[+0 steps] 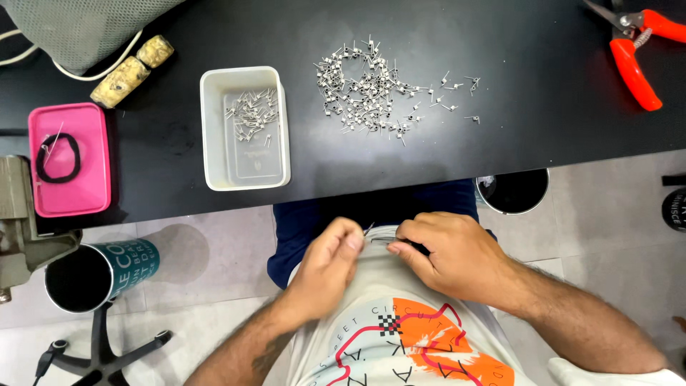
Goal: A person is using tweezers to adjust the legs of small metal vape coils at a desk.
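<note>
My left hand (327,264) and my right hand (446,251) are held together over my lap, below the front edge of the black table (500,136). Between their fingertips they pinch a small metal wire coil (377,237); a thin wire end sticks up by the left fingers. A loose pile of several similar small metal coils (364,89) lies on the table straight ahead. Left of that pile stands a white rectangular container (244,129) with several coils in its far end.
A pink lidded box (70,159) with a black hair band on it lies at the table's left. Red-handled cutters (636,50) lie at the far right. Two round bins (89,275) (513,190) stand on the floor by the table.
</note>
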